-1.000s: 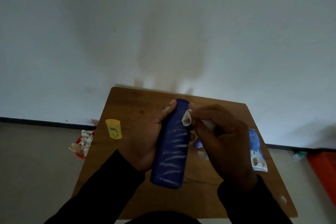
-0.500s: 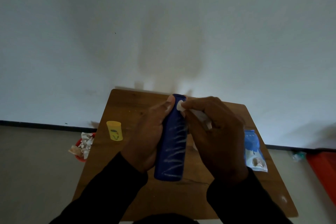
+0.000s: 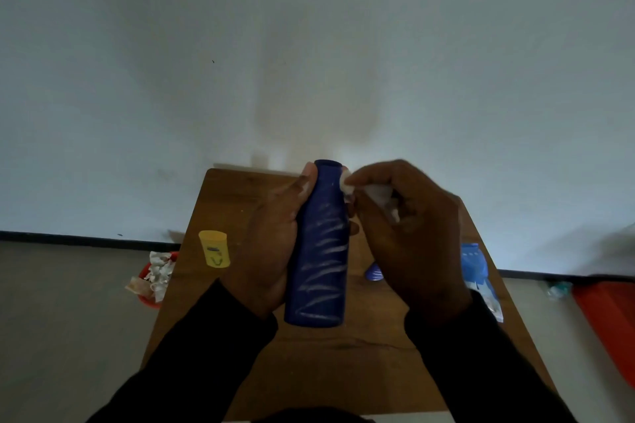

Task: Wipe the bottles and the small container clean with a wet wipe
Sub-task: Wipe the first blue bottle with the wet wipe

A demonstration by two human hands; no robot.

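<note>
From the head camera, looking down over the small wooden table point(image 3: 309, 371): the left hand point(image 3: 271, 251) is wrapped around the dark blue bottle point(image 3: 321, 251), thumb up along its left side near the top, gripping it above the tabletop with the far end tipped away toward the wall. White wavy streaks run down the bottle's face. The right hand point(image 3: 412, 237) is curled around a crumpled white wet wipe point(image 3: 378, 194), pinching it between thumb and fingers, and a corner of that wipe is pressed against the bottle's upper right edge, right by the rim. Both sleeves are dark and come in from the bottom of the view. On the table, off to the left and well apart from the hands, stands the small yellow container point(image 3: 214, 249), upright, with a label on its front. Peeking out under the right hand is a small blue ribbed piece point(image 3: 374, 273) lying on the wood; what it is cannot be told. Near the right edge of the table lies a blue wipes pack point(image 3: 477, 271), partly hidden by the right wrist. On the floor to the left sits a red bin point(image 3: 154, 280) stuffed with crumpled white tissue, and on the floor at the far right there is something red-orange point(image 3: 608, 323).
</note>
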